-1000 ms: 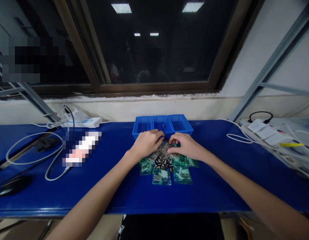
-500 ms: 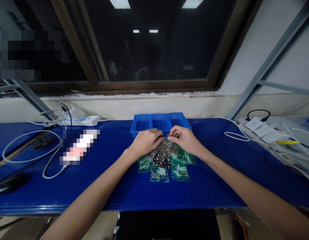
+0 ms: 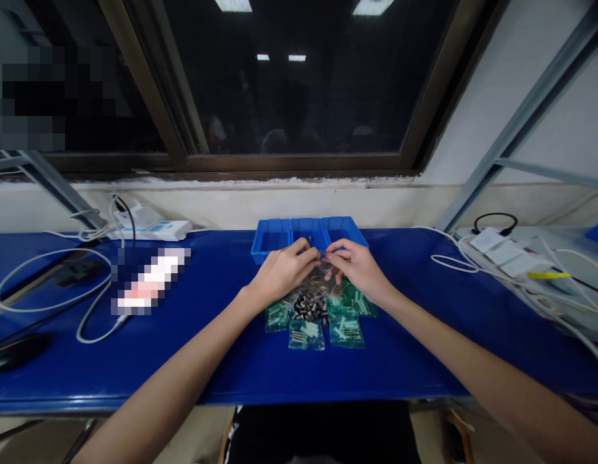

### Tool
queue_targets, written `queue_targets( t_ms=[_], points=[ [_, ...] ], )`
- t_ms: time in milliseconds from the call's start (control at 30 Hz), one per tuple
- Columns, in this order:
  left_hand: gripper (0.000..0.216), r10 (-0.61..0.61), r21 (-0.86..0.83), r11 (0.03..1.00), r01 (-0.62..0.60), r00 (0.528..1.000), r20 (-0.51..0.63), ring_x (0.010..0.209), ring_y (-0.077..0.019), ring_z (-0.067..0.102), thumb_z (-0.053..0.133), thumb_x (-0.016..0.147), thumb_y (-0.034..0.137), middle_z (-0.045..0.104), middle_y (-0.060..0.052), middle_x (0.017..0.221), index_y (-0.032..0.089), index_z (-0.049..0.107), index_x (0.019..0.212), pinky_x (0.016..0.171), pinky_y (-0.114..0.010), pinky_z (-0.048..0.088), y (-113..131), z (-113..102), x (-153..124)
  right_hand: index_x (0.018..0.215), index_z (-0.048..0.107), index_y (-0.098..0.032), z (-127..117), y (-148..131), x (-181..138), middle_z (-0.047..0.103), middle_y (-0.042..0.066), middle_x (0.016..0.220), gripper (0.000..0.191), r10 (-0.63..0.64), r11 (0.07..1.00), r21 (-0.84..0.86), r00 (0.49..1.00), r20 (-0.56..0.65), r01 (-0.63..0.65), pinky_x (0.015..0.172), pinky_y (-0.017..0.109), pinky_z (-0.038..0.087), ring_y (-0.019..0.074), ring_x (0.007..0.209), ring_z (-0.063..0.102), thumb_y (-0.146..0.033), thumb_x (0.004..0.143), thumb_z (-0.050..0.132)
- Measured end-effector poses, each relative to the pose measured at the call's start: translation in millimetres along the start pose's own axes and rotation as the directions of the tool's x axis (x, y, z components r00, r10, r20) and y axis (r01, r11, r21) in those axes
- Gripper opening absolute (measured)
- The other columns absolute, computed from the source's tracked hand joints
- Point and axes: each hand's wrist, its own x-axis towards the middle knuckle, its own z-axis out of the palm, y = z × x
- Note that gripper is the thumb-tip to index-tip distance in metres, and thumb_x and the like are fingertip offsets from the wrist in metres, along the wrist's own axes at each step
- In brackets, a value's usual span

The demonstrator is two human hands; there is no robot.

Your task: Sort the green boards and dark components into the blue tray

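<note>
Left hand (image 3: 284, 276) and right hand (image 3: 357, 270) — both grips nearly closed, pinching a clear plastic bag (image 3: 318, 278) — held just before a blue three-compartment bin (image 3: 308, 233), above green packets (image 3: 346, 332) on the table (image 3: 400, 367)

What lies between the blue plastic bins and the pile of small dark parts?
The head view shows the left hand, right hand and a clear plastic bag.

Dim overall, ceiling lights (image 3: 233, 5) reflected, edges warped

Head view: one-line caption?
Left hand and right hand meet at a clear bag, above green packets, by a blue tray.
</note>
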Motion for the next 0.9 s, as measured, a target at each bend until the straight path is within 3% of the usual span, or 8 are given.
queue_targets(
  t_ms=[167,267,367,500,633,767,900],
  points=[
    [0.018,-0.068,-0.035,0.997,0.065,0.996,-0.063,0.078,-0.0148,0.06,0.044,0.1,0.029,0.058,-0.005,0.1,0.018,0.058,0.102,0.059,-0.026,0.047,-2.6,-0.7,0.3,0.094,0.055,-0.019,-0.2,-0.8,-0.6,0.064,0.007,0.087,0.015,-0.048,0.996,-0.075,0.999,-0.007,0.047,0.046,0.025,0.048,0.018,0.067,0.071,-0.031,0.091,0.047],
    [0.017,-0.117,-0.084,0.99,0.109,0.988,-0.103,0.075,-0.0137,0.058,0.044,0.099,0.029,0.058,-0.005,0.096,0.017,0.057,0.097,0.062,-0.026,0.046,-2.9,-1.7,1.3,0.096,0.056,-0.019,-1.0,1.1,-0.5,0.063,0.009,0.1,0.012,-0.086,0.992,-0.093,0.996,0.011,0.087,0.048,0.025,0.05,0.02,0.078,0.071,-0.027,0.088,0.051],
    [0.016,-0.161,-0.16,0.977,0.14,0.978,-0.131,0.075,-0.0133,0.057,0.047,0.098,0.028,0.059,-0.004,0.092,0.017,0.056,0.092,0.065,-0.027,0.046,-2.5,-1.7,2.6,0.096,0.058,-0.019,-0.7,1.2,-1.8,0.064,0.007,0.093,0.013,-0.119,0.986,-0.116,0.993,0.029,0.121,0.05,0.025,0.052,0.022,0.085,0.07,-0.028,0.086,0.058],
    [0.015,-0.174,-0.27,0.954,0.133,0.976,-0.133,0.071,-0.0126,0.056,0.047,0.097,0.027,0.059,-0.002,0.082,0.017,0.053,0.088,0.064,-0.027,0.044,-2.0,-0.9,3.6,0.094,0.061,-0.02,0.5,-1.4,-3.7,0.066,0.005,0.081,0.016,-0.134,0.98,-0.146,0.991,0.026,0.136,0.051,0.026,0.053,0.0205,0.08,0.068,-0.034,0.086,0.061],
    [0.014,-0.182,-0.363,0.921,0.138,0.979,-0.088,0.063,-0.0116,0.055,0.045,0.097,0.026,0.06,0.0,0.076,0.017,0.051,0.106,0.059,-0.026,0.043,-0.1,-1.3,3.4,0.095,0.061,-0.019,0.2,-2.5,-3.4,0.067,0.005,0.079,0.018,-0.127,0.982,-0.14,0.992,0.012,0.128,0.052,0.027,0.051,0.0182,0.072,0.067,-0.035,0.086,0.062],
    [0.035,-0.121,-0.35,0.933,0.083,0.989,-0.088,0.076,-0.0144,0.06,0.044,0.092,0.017,0.063,-0.004,0.091,0.016,0.042,0.127,0.069,-0.028,0.049,3.5,-5.0,2.4,0.103,0.055,-0.021,-0.9,-2.9,-2.6,0.066,0.002,0.075,0.024,-0.123,0.988,-0.097,0.991,-0.051,0.118,0.05,0.027,0.049,0.0163,0.064,0.064,-0.034,0.085,0.064],
    [0.039,-0.051,-0.219,0.975,0.04,0.998,-0.046,0.081,-0.016,0.061,0.042,0.086,0.009,0.06,-0.009,0.11,0.017,0.048,0.123,0.069,-0.029,0.051,4.9,-6.4,1.1,0.111,0.049,-0.024,-1.4,-4.3,-2.8,0.064,0.0,0.074,0.031,-0.139,0.99,-0.031,0.986,-0.096,0.137,0.049,0.026,0.048,0.0165,0.063,0.064,-0.033,0.085,0.065]
  ],
)
